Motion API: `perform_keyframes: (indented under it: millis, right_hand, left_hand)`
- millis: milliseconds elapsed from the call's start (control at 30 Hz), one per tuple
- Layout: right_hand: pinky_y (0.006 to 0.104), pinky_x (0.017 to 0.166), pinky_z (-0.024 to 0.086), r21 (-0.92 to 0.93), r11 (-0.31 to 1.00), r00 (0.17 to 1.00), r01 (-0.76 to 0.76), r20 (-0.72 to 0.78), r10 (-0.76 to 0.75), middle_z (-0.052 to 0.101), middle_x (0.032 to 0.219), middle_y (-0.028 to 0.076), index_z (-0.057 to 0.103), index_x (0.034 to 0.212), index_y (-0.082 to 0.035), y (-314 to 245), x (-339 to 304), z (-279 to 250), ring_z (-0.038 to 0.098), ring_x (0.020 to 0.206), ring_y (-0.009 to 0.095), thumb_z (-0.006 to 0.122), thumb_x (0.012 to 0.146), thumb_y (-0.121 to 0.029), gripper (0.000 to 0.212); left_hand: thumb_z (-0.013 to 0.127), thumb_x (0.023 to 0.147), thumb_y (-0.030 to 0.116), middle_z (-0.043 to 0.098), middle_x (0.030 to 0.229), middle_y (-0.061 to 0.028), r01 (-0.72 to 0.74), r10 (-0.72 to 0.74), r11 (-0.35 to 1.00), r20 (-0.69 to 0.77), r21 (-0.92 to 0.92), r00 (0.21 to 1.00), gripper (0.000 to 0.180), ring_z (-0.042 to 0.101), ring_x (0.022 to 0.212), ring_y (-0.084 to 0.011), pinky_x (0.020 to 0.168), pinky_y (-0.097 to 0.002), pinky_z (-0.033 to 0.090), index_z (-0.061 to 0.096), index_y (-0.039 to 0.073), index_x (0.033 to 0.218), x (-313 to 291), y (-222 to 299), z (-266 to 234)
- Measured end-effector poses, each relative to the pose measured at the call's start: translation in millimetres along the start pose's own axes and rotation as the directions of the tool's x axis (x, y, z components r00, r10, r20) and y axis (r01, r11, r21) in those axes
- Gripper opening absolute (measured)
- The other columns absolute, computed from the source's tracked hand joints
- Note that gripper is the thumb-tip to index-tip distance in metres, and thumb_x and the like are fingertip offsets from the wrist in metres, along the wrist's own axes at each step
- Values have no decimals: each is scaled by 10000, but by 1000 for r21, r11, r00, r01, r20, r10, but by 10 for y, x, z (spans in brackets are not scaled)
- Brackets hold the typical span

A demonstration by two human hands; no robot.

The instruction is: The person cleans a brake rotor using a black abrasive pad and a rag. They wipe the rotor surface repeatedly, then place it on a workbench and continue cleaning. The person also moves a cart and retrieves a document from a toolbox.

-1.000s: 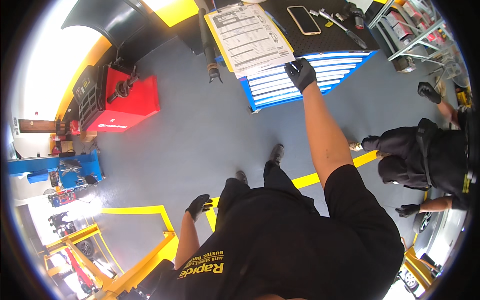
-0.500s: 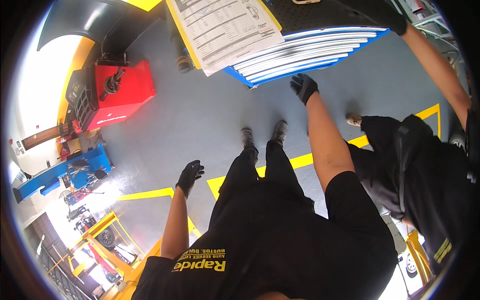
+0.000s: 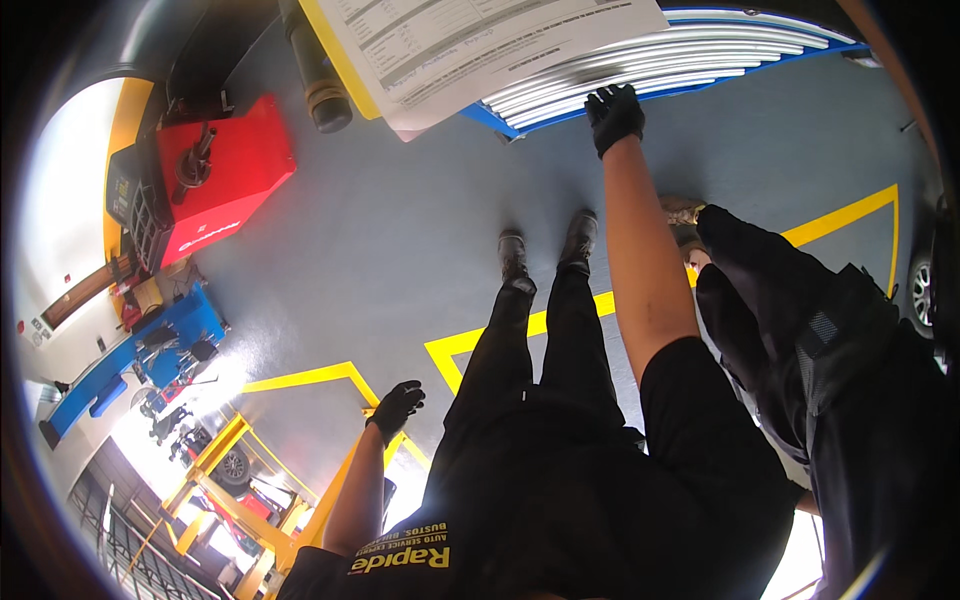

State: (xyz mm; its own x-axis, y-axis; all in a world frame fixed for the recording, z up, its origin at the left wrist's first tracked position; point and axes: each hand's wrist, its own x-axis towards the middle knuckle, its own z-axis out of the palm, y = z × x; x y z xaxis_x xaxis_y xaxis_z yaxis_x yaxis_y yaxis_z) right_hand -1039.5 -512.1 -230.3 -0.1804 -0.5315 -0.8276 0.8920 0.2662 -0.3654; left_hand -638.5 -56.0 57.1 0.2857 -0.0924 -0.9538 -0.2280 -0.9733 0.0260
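Note:
My right hand (image 3: 614, 118), in a black glove, reaches forward to the silver drawer fronts of a blue tool cabinet (image 3: 700, 65). Its fingers are bent and slightly apart, overlapping the lower drawers. Whether they touch a drawer pull cannot be made out. My left hand (image 3: 398, 408), gloved too, hangs low at my left side, fingers loosely curved and apart with nothing in them. On top of the cabinet, a printed form (image 3: 490, 55) lies over a yellow folder or board (image 3: 345, 60), jutting past the cabinet's left edge.
A red wheel balancer (image 3: 225, 185) stands to the left. Close on my right is another person in dark clothes (image 3: 850, 340). Yellow lines (image 3: 840, 220) mark the grey floor. Yellow lift parts (image 3: 215, 460) and a blue rack (image 3: 130, 360) stand at the lower left.
My right hand has moved forward onto the drawer fronts. The cabinet and form sit higher in view. The other person's arm, earlier stretched over the cabinet top, is mostly out of view.

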Motion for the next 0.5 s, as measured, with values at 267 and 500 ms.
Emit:
perform_keyframes:
  millis: [267, 500]
  right_hand:
    - [356, 874, 616, -73, 763, 555, 642, 732, -396, 664, 1164, 174, 589, 1281, 42, -775, -2008, 608, 696, 1010, 286, 523, 987, 26, 303]
    - [353, 737, 604, -293, 790, 716, 538, 655, -244, 718, 941, 147, 640, 1083, 33, -1114, -2160, 838, 726, 803, 241, 524, 1040, -306, 360]
  left_hand:
    - [614, 1023, 268, 687, 1183, -88, -383, 383, 923, 9, -18, 924, 446, 654, 1063, -173, 954, -333, 501, 527, 52, 1403, 54, 953, -298]
    - [512, 1062, 230, 659, 1253, -165, -740, 725, 670, 166, 49, 668, 445, 646, 1166, -256, 1061, -402, 478, 485, -32, 1421, -642, 2327, 39]
